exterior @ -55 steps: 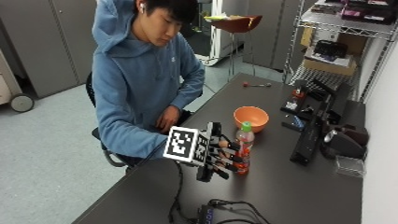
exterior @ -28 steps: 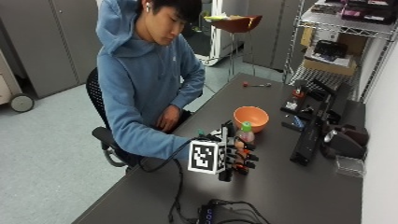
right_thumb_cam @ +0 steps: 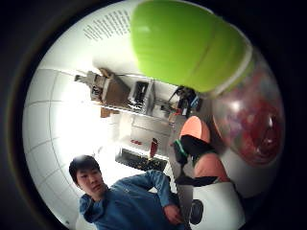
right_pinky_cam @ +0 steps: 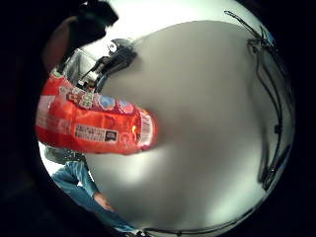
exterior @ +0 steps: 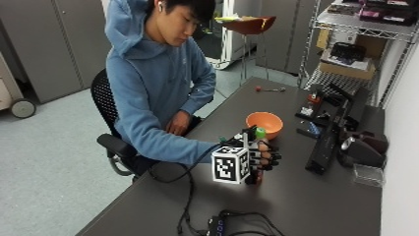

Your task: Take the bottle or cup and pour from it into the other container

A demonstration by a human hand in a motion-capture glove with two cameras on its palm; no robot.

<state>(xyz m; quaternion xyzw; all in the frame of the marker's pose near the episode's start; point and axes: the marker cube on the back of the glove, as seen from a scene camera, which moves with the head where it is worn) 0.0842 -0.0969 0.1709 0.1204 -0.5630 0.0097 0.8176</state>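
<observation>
The gloved right hand point(exterior: 260, 158) grips the green-capped red-labelled plastic bottle point(exterior: 260, 133) mid-body; apparently light, smooth; hold the labelled waist.

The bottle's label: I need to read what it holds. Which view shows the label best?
The little finger side palm view: the bottle fills it, red label and barcode facing the camera. The thumb side palm view shows only its green cap and clear neck. In the outside view the right hand wraps the bottle, leaving just the cap visible.

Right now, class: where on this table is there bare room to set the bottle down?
Bare table lies between the hand holding the bottle and the near cables, and left of the bowl. The right edge by the black devices is crowded.
</observation>
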